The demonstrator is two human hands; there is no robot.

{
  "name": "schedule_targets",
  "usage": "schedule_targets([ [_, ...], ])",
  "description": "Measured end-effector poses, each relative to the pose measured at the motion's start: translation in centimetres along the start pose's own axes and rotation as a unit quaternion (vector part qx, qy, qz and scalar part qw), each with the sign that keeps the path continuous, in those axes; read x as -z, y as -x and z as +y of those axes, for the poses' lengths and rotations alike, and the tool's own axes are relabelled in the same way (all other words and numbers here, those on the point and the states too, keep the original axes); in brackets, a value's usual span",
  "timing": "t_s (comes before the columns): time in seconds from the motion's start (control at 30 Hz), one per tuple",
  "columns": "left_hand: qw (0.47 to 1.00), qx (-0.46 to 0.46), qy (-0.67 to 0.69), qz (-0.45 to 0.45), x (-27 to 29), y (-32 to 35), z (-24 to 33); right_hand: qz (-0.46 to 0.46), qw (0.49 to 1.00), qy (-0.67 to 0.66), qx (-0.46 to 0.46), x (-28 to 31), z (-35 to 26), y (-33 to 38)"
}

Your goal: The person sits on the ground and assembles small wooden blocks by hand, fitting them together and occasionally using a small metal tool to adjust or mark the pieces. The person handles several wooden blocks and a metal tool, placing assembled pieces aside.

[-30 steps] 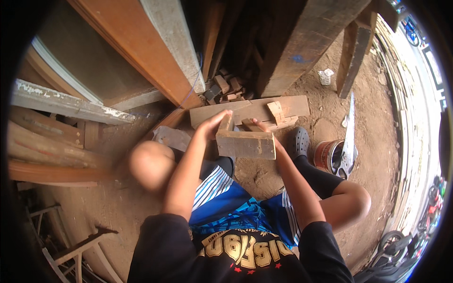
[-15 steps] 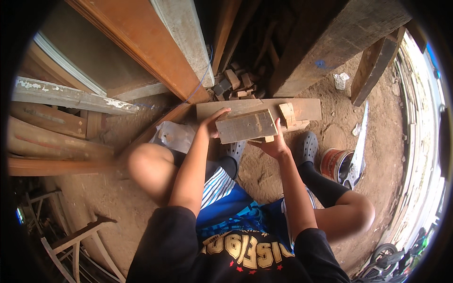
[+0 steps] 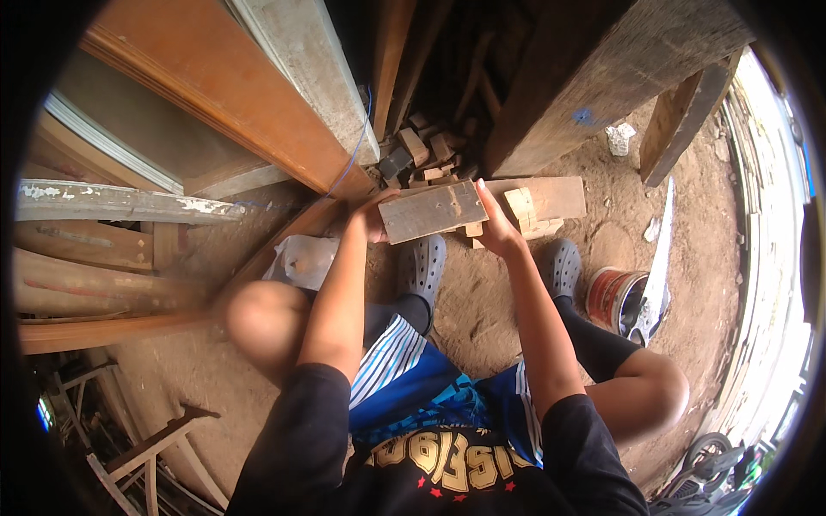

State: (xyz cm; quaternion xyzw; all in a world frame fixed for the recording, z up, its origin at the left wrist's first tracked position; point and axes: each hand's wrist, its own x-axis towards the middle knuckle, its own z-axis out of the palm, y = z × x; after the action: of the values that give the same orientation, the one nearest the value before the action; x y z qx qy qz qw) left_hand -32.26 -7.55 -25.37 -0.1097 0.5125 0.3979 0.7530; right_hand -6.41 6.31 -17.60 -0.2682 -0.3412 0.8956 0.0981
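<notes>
A short, thick wooden block (image 3: 430, 212) is held between my two hands, its weathered grey-brown face turned up toward me. My left hand (image 3: 372, 217) grips its left end, fingers partly hidden behind it. At the right end my right hand (image 3: 496, 225) is closed on the block, thumb along the edge. Beneath and beyond it lies a wooden plank (image 3: 559, 197) on the ground. Pale cut wood pieces (image 3: 520, 206) rest on that plank, just right of my right hand.
A handsaw (image 3: 661, 267) stands in a red-and-white bucket (image 3: 611, 297) at the right. Left of my feet lies a white plastic bag (image 3: 303, 261). Offcuts (image 3: 422, 150) are heaped at the back, between leaning boards (image 3: 232, 95) and a thick timber post (image 3: 594, 95).
Both hands have carried the block slightly left and away from me. It has tipped so its broad face shows more, and more of the left shoe is visible.
</notes>
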Motion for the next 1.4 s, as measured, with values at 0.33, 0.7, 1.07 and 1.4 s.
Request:
schedule_targets([
  [0.33, 0.992, -0.018, -0.111, 0.065, 1.3, -0.7, 1.6, 0.067, 0.997, -0.038, -0.013, 0.5, 0.4, -0.6],
  [0.7, 0.967, 0.038, -0.208, 0.139, 0.7, -0.9, 3.2, 0.054, 0.982, 0.165, 0.07, -0.1, -1.3, 2.3],
  [1.07, 0.805, -0.231, -0.515, 0.181, -10.2, 7.6, 8.1, 0.014, 0.943, 0.297, 0.153, -0.5, -1.0, 1.9],
  [1.4, 0.491, -0.386, -0.762, 0.172, -18.0, 10.3, 0.6, 0.025, 0.945, 0.283, 0.162, -1.0, -0.1, 3.0],
])
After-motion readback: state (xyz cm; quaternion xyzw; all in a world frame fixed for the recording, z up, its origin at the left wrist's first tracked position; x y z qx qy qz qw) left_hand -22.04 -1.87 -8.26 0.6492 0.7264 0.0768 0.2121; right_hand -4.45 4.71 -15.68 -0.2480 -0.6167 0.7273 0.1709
